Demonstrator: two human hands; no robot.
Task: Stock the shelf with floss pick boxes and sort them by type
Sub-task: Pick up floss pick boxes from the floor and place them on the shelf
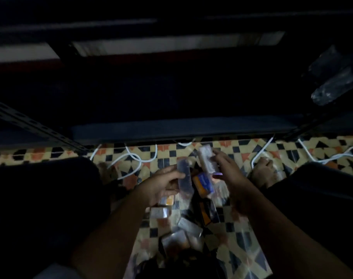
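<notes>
**Stocking barely begun: boxes mostly on floor, shelf dark**

Dim, blurred head view, looking down between two knees at patterned tile floor point(240, 234) in lower half of frame.

Left hand point(161, 186), centre of frame: fingers and thumb curled round a pale translucent floss pick box point(184, 176), held roughly upright above the pile. Right hand point(226, 164), just right of centre: fingers pinching a second, whitish floss pick box point(207, 160), tilted, slightly higher in frame than the first. The two held boxes close together; touching or not, cannot tell through motion blur.

Directly below and between the hands: an orange-and-blue box point(204, 184), apparently loose on the pile. Lower centre: scattered heap of boxes on the floor point(183, 228), some clear-fronted, some with orange panels, lying at mixed angles. No grouping by type evident in the heap.

Lowest shelf board point(181, 127) across the middle of frame, dark blue edge, its surface above lost in shadow; stock on it not discernible. Upper right: crumpled clear plastic wrap point(332, 77) at shelf level. Pale strips at upper left and upper centre, identity unclear. White cable point(131, 158) looping over the tiles by the shelf foot. Bare foot point(262, 172) at right of centre.

Judgement: early stage. Two boxes in hand, likely being compared or picked for one type; most of the heap still to lift, sort and place. Nothing visibly shelved, though darkness limits certainty.
</notes>
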